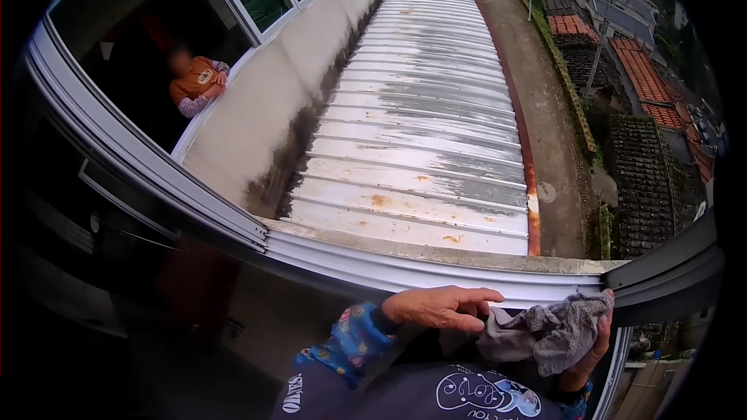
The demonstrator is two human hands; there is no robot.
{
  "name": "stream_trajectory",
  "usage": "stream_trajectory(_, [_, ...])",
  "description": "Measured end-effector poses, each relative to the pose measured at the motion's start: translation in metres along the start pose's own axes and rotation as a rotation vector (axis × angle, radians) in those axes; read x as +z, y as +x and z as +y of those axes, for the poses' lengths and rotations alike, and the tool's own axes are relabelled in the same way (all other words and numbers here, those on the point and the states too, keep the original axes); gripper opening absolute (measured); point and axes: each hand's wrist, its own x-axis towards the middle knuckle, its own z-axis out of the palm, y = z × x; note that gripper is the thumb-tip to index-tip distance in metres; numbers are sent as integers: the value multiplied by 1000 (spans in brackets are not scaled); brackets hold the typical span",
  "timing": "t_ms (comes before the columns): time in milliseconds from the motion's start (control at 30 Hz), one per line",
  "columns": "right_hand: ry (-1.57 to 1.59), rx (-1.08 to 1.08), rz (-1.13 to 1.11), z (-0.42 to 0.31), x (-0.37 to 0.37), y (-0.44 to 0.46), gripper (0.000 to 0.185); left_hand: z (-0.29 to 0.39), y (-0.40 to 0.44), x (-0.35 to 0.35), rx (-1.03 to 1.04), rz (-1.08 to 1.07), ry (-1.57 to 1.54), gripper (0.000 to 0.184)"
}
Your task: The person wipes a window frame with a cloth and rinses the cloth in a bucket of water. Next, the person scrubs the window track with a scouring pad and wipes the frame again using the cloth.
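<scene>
A crumpled grey cloth (556, 334) is gripped in my right hand (597, 346), whose fingers wrap round its right side, close to the corner of the window frame. My left hand (440, 308) is over the silver window track (342, 259), with fingers stretched to the right and the thumb apart from them. Its fingertips come close to the cloth's left edge; whether they touch it I cannot tell. Patterned blue cuffs and a dark printed apron (389, 393) show below the hands.
Beyond the sill lies a ribbed metal roof (420, 132) with rust spots, well below a road (537, 93) and tiled houses. At another window on the left, a person in an orange top (198, 78) leans on the ledge. A dark window frame (669, 264) rises at right.
</scene>
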Motion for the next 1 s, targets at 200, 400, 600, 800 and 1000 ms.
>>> stream_trajectory(200, [-12,-45,131,5,46,-2,61,49,-95,-215,1251,1056,-630,106])
stream_trajectory(400, [63,-29,187,40,-2,30,55,54,-129,-298,1421,1057,-813,115])
stream_trajectory(600, [36,86,204,58,-4,64,43,93,-154,-306,1465,983,-599,118])
stream_trajectory(800, [-78,145,287,58,-25,82,32,55,-263,-377,1573,1427,-371,101])
stream_trajectory(1000, [-151,306,212,70,13,94,51,74,-258,-387,1487,1447,-207,97])
